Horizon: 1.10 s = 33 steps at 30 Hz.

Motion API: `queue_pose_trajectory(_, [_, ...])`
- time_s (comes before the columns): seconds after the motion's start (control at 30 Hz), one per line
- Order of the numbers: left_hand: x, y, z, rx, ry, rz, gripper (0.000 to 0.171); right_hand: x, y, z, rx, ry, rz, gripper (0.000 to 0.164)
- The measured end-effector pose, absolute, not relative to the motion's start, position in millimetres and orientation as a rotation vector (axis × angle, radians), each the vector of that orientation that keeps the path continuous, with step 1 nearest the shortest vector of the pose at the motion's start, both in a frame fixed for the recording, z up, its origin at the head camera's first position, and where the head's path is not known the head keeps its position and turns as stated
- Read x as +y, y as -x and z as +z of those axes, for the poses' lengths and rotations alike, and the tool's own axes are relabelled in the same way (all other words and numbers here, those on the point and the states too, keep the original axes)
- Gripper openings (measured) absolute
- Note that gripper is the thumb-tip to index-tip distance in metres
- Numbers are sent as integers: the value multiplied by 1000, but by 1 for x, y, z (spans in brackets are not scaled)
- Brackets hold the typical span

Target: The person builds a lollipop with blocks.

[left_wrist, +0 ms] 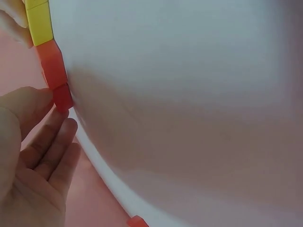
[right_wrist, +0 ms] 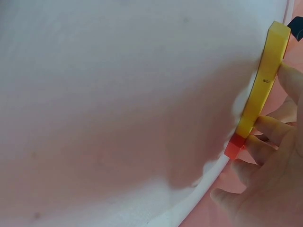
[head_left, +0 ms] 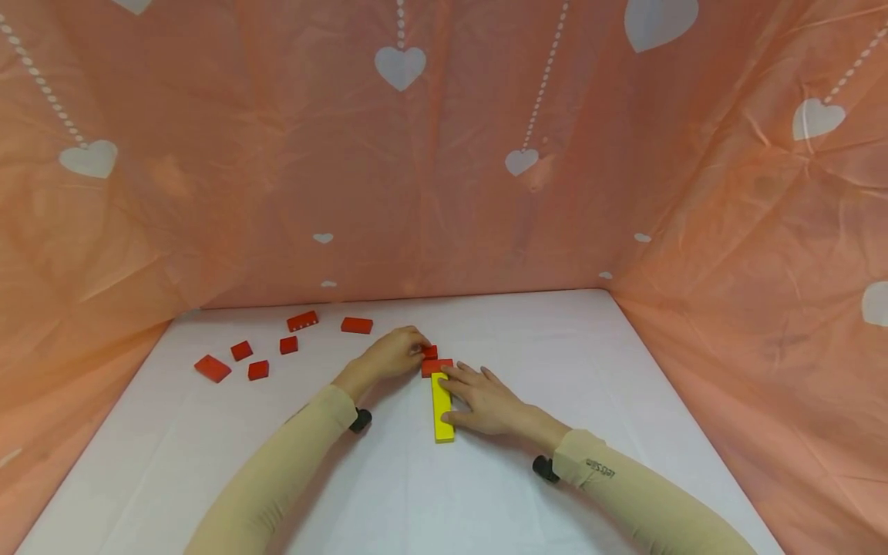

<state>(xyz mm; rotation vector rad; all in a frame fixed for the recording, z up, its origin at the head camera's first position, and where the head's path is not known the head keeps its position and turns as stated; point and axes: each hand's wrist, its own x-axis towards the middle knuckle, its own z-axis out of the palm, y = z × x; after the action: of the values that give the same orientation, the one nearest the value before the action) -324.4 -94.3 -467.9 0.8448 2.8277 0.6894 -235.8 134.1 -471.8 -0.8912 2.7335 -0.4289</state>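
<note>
A long yellow block (head_left: 442,420) lies lengthwise on the white table, and a red oblong block (head_left: 430,370) sits crosswise at its far end. Just beyond that is a small red block (head_left: 432,352), which my left hand (head_left: 391,354) pinches between thumb and fingertips. In the left wrist view the small red block (left_wrist: 63,98) touches the red one beside it. My right hand (head_left: 489,401) rests its spread, nearly straight fingers along the right side of the yellow block, with fingertips reaching the red oblong block. Its thumb touches the near part of the yellow block (right_wrist: 265,78).
Several loose red blocks lie at the back left, among them a small cube (head_left: 258,370), a flat oblong (head_left: 212,368), a dotted oblong (head_left: 302,321) and a plain one (head_left: 357,325). A pink curtain (head_left: 444,193) with white hearts encloses the table's back and sides.
</note>
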Motion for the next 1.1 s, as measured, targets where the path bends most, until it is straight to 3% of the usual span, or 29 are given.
queue_pose_trajectory(1.1, [-94,327,-472,2789,-764,734,27,133,235,-471,2733,895,-435,68])
